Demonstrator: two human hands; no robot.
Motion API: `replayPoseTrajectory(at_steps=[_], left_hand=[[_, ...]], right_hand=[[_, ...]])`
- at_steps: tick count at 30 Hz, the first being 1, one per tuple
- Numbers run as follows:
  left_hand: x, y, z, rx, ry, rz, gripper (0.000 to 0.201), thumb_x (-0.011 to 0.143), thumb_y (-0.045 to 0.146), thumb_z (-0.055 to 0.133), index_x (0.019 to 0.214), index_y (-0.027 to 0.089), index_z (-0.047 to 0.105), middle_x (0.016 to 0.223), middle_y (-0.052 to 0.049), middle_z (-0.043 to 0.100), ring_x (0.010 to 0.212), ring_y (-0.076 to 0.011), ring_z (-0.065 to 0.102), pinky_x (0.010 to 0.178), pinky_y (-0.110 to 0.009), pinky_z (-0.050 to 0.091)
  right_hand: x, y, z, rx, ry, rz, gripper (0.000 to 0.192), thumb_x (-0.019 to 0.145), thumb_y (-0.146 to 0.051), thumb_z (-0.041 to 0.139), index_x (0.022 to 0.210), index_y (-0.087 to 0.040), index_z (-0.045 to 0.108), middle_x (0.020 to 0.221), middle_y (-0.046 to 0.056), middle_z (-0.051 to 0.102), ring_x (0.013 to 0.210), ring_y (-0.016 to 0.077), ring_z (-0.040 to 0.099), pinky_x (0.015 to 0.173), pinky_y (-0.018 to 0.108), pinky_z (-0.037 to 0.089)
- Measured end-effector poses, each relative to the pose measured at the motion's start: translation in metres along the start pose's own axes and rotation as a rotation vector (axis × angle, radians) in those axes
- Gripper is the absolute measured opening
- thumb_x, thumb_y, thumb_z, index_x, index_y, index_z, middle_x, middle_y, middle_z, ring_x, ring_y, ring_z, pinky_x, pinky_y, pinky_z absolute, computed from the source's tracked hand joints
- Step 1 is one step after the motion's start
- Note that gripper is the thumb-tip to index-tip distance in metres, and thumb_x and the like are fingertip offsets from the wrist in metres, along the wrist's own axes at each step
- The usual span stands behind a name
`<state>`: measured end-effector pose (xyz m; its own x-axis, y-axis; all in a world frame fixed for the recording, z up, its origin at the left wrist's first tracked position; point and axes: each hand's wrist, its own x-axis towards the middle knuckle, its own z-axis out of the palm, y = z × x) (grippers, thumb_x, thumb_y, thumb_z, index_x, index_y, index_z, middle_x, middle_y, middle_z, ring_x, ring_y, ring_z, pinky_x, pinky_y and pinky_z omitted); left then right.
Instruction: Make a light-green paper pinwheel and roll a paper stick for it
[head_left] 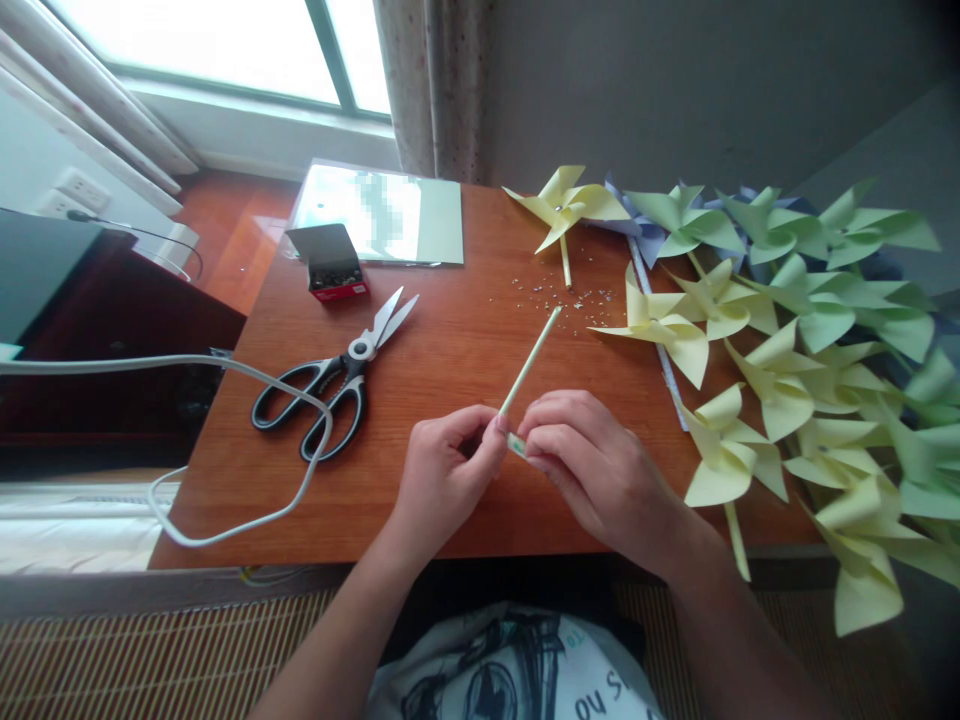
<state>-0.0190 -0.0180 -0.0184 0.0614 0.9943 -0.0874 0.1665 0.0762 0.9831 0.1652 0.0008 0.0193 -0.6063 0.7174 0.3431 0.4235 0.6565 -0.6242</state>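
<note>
Between the thumb and fingers of my left hand [454,465] is a thin pale green rolled-paper stick [531,358], slanting up and to the right. My right hand [589,460] is closed close beside it, pinching a short pale strip [516,444] with a green mark at the lower end of the stick. Whether the strip is tape or paper I cannot tell. Left of my hands lie black-and-grey scissors [360,350], blades apart. A yellow paper pinwheel [564,208] on a short stick lies beyond the stick's tip.
Several yellow and green pinwheels [817,300] crowd the right side of the table [450,330]. A small open red box [337,285] of tiny dark items stands near a plastic-wrapped pack of paper [442,220]. A white cable [225,535] loops over the scissors' handles. Tiny scraps [596,298] are scattered around.
</note>
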Motion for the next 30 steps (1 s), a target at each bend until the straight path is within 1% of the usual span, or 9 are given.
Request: replayPoseTrajectory(at_steps=[3, 7, 10, 13, 15, 19, 22, 26, 30], left_hand=[[0.001, 0.002, -0.001, -0.095, 0.032, -0.057, 0.033, 0.097, 0.033, 0.058, 0.070, 0.016, 0.065, 0.050, 0.004, 0.052, 0.046, -0.0085, 0.045, 0.046, -0.021, 0.034], [0.002, 0.003, -0.003, -0.193, 0.040, -0.101, 0.035, 0.097, 0.033, 0.058, 0.067, 0.016, 0.062, 0.049, 0.005, 0.050, 0.045, -0.0078, 0.043, 0.045, -0.019, 0.034], [0.002, 0.000, -0.004, -0.261, 0.058, -0.119, 0.031, 0.097, 0.035, 0.059, 0.072, 0.016, 0.065, 0.049, 0.005, 0.051, 0.044, -0.0074, 0.042, 0.044, -0.019, 0.033], [0.002, -0.003, -0.004, -0.298, 0.073, -0.126, 0.029, 0.096, 0.035, 0.061, 0.074, 0.016, 0.066, 0.049, 0.005, 0.050, 0.044, -0.0071, 0.041, 0.044, -0.019, 0.033], [0.002, -0.003, -0.004, -0.309, 0.076, -0.127, 0.030, 0.096, 0.035, 0.061, 0.074, 0.016, 0.066, 0.048, 0.005, 0.050, 0.044, -0.0070, 0.041, 0.044, -0.019, 0.032], [0.002, -0.002, -0.005, -0.339, 0.081, -0.127, 0.030, 0.096, 0.036, 0.061, 0.073, 0.016, 0.065, 0.048, 0.005, 0.051, 0.044, -0.0072, 0.041, 0.044, -0.019, 0.032], [0.002, -0.002, -0.006, -0.341, 0.076, -0.122, 0.031, 0.096, 0.036, 0.061, 0.072, 0.016, 0.065, 0.048, 0.004, 0.051, 0.044, -0.0073, 0.040, 0.044, -0.019, 0.032], [0.001, 0.000, -0.006, -0.356, 0.076, -0.130, 0.031, 0.096, 0.036, 0.061, 0.074, 0.016, 0.066, 0.049, 0.004, 0.051, 0.044, -0.0075, 0.040, 0.044, -0.019, 0.032], [0.000, 0.002, -0.004, -0.370, 0.050, -0.135, 0.031, 0.096, 0.037, 0.060, 0.075, 0.015, 0.068, 0.050, 0.003, 0.051, 0.044, -0.0080, 0.041, 0.043, -0.020, 0.032]], right_hand=[[-0.001, -0.002, -0.002, 0.051, 0.033, 0.004, 0.014, 0.097, -0.004, 0.056, 0.098, -0.017, 0.060, 0.106, 0.012, 0.067, 0.107, 0.0233, 0.060, 0.095, 0.040, 0.053], [-0.005, -0.003, 0.002, 0.170, 0.111, 0.052, 0.015, 0.096, -0.005, 0.059, 0.102, -0.019, 0.062, 0.103, 0.009, 0.066, 0.101, 0.0205, 0.063, 0.091, 0.037, 0.055], [-0.009, -0.002, 0.010, 0.310, 0.210, 0.147, 0.020, 0.095, -0.008, 0.062, 0.109, -0.021, 0.065, 0.105, 0.007, 0.067, 0.098, 0.0195, 0.065, 0.086, 0.035, 0.056], [-0.013, 0.000, 0.021, 0.460, 0.306, 0.273, 0.024, 0.096, -0.010, 0.059, 0.114, -0.025, 0.066, 0.105, 0.006, 0.067, 0.095, 0.0193, 0.066, 0.078, 0.034, 0.057], [-0.015, 0.001, 0.026, 0.496, 0.312, 0.332, 0.023, 0.097, -0.012, 0.059, 0.114, -0.026, 0.067, 0.106, 0.005, 0.068, 0.094, 0.0198, 0.066, 0.078, 0.035, 0.057], [-0.016, 0.004, 0.034, 0.519, 0.244, 0.364, 0.022, 0.094, -0.018, 0.065, 0.115, -0.026, 0.069, 0.114, 0.008, 0.066, 0.103, 0.0227, 0.065, 0.081, 0.035, 0.057], [-0.016, 0.004, 0.040, 0.528, 0.243, 0.387, 0.013, 0.094, -0.023, 0.065, 0.105, -0.026, 0.071, 0.116, 0.008, 0.065, 0.111, 0.0245, 0.063, 0.091, 0.039, 0.056], [-0.016, 0.000, 0.045, 0.582, 0.290, 0.402, 0.006, 0.093, -0.027, 0.066, 0.097, -0.025, 0.070, 0.129, 0.009, 0.061, 0.127, 0.0274, 0.056, 0.111, 0.048, 0.045], [-0.016, -0.003, 0.044, 0.740, 0.268, 0.462, 0.009, 0.094, -0.033, 0.065, 0.095, -0.024, 0.067, 0.139, 0.010, 0.057, 0.137, 0.0291, 0.051, 0.117, 0.053, 0.041]])
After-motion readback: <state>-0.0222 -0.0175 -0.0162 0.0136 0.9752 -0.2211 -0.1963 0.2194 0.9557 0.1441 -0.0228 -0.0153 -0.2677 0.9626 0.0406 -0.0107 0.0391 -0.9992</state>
